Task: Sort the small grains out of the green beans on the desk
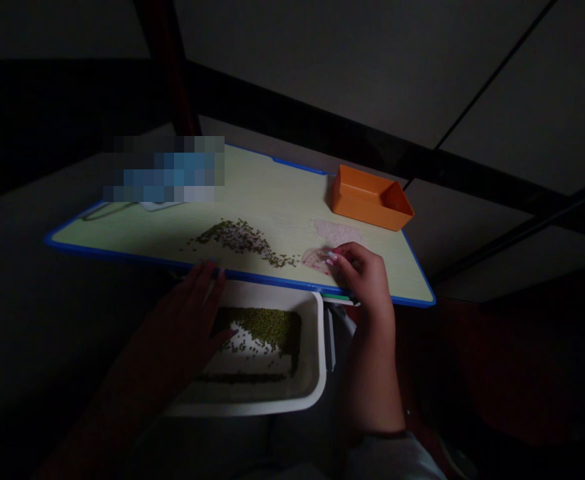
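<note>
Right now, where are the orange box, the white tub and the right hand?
Orange box (371, 209): head view, outer wall facing the camera.
White tub (321, 348): head view, rim on the picture's right.
Right hand (368, 272): head view, back of the hand.

i count one left hand, one right hand, one table, one orange box, one white tub, one loose heap of grains on my tabletop.

The orange box and white tub look like smooth plastic, the tabletop smooth and matt.
</note>
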{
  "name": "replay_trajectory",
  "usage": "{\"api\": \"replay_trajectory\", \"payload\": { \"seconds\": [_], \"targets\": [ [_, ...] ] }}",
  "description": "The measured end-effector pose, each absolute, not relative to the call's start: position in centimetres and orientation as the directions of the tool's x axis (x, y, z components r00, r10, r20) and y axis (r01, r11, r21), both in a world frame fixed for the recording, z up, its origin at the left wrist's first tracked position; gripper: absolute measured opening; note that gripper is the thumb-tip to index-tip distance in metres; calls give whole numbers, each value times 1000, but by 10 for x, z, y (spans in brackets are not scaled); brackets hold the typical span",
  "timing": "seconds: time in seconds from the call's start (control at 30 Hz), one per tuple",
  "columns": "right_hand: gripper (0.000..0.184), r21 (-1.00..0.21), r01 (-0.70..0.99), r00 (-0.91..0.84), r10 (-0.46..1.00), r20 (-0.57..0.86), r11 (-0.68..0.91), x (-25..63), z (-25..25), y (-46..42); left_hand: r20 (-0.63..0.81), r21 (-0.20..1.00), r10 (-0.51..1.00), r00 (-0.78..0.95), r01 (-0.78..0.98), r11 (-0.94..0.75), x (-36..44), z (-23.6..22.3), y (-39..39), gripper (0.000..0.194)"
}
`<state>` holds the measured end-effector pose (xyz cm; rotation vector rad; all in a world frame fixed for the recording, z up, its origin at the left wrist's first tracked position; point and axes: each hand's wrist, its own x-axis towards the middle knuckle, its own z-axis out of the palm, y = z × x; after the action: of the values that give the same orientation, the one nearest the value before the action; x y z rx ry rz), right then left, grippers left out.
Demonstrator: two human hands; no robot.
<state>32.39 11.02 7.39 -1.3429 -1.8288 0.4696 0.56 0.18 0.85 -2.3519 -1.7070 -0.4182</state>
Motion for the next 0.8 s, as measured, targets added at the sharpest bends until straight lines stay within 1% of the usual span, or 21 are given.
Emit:
{"api": "replay_trajectory", "payload": {
  "seconds": [0.27, 0.47, 0.67, 0.8],
  "targets": [
    [18, -657, 669, -81, 914, 399, 346, 327, 72, 112, 358, 1, 887, 291, 950, -313, 6, 8, 3, 86],
    [18, -625, 711, -51, 911, 410, 321, 326, 74, 113, 358, 35, 892, 275, 951, -307, 6, 10, 2, 86],
    [17, -614, 733, -16, 909, 416, 294, 324, 75, 117, 377, 24, 882, 282, 949, -314, 7, 8, 2, 85],
    [16, -619, 736, -3, 915, 403, 275, 324, 75, 121, 372, -8, 882, 289, 951, -308, 6, 6, 3, 85]
  ]
}}
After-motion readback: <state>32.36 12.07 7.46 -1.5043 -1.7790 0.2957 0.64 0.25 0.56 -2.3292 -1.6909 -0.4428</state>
